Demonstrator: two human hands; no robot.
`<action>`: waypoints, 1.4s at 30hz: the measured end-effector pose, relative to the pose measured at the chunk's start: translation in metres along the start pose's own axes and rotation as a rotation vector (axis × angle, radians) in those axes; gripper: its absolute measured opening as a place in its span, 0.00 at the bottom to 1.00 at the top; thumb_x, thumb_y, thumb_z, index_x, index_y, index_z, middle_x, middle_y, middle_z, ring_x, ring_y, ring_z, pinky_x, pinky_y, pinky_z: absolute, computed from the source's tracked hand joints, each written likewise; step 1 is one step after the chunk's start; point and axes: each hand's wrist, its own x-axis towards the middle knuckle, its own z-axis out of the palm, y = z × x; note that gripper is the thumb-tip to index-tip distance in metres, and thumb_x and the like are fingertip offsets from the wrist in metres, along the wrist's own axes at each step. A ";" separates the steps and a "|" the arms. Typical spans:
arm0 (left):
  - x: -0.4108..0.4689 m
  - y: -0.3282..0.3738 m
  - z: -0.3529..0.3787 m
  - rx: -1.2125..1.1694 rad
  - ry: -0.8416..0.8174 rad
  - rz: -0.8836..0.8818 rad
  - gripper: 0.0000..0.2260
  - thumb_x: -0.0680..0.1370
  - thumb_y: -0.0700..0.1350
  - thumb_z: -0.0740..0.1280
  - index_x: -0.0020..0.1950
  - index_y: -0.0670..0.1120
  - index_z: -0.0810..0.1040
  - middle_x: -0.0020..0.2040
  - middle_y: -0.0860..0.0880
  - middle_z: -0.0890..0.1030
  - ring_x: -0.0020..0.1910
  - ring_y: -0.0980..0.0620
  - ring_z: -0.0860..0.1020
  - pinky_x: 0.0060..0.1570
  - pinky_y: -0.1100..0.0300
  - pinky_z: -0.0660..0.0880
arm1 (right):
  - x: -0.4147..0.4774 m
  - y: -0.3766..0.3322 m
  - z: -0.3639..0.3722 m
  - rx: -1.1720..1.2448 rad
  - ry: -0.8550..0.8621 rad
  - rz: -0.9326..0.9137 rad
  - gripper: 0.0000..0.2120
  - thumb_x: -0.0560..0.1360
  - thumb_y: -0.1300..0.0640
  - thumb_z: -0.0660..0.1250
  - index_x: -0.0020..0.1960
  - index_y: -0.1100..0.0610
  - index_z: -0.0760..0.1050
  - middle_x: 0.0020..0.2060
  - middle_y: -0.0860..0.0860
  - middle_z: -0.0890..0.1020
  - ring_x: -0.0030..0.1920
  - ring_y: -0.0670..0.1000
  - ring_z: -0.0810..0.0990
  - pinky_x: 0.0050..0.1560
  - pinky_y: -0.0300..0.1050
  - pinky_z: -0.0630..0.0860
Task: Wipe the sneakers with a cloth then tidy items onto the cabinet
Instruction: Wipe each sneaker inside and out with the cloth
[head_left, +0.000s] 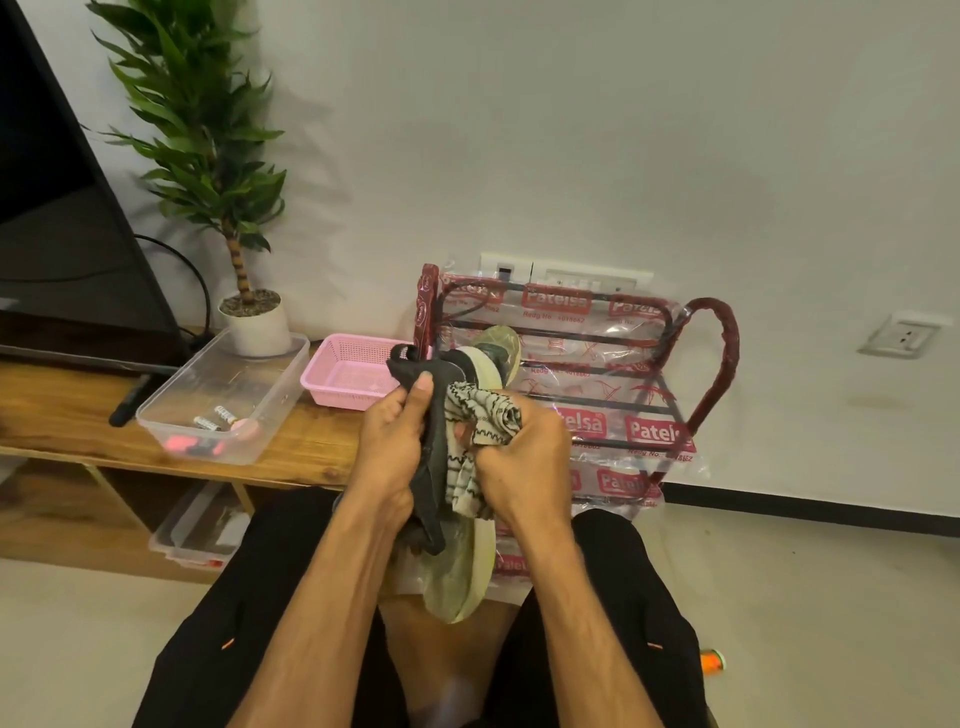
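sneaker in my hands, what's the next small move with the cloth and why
Probably slide the cloth down along the pale sole edge. The left hand grips the sneaker by its dark upper, steadying it. The right hand holds the bunched cloth against the sneaker's side near the top, while the sole edge below the cloth lies uncovered.

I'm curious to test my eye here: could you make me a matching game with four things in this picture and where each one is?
Things:
1 cloth
2 sneaker
3 pink basket
4 potted plant

Places:
A on the wooden cabinet, beside the red rack
B gripped by the left hand
C by the wall, next to the dark screen
D bunched in the right hand

Pairs: 1-D; 2-B; 3-A; 4-C
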 end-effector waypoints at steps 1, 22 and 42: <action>-0.001 0.000 0.001 -0.007 -0.006 -0.012 0.11 0.81 0.47 0.64 0.53 0.40 0.81 0.43 0.42 0.86 0.38 0.49 0.84 0.39 0.57 0.82 | 0.002 0.000 0.002 0.013 0.042 -0.022 0.10 0.70 0.65 0.73 0.49 0.53 0.84 0.39 0.45 0.85 0.40 0.42 0.83 0.42 0.46 0.82; 0.002 0.002 0.006 0.003 -0.009 -0.060 0.10 0.82 0.47 0.64 0.50 0.43 0.81 0.40 0.44 0.86 0.36 0.51 0.84 0.38 0.57 0.80 | 0.017 0.001 -0.005 -0.078 -0.011 -0.150 0.10 0.72 0.60 0.74 0.53 0.54 0.84 0.46 0.47 0.84 0.45 0.42 0.81 0.45 0.36 0.78; -0.004 -0.007 0.013 0.035 -0.001 -0.034 0.12 0.83 0.48 0.62 0.52 0.42 0.81 0.43 0.42 0.86 0.41 0.49 0.84 0.41 0.55 0.80 | 0.011 0.004 -0.011 -0.071 0.087 -0.208 0.12 0.70 0.62 0.75 0.53 0.55 0.84 0.47 0.46 0.83 0.46 0.35 0.78 0.47 0.26 0.72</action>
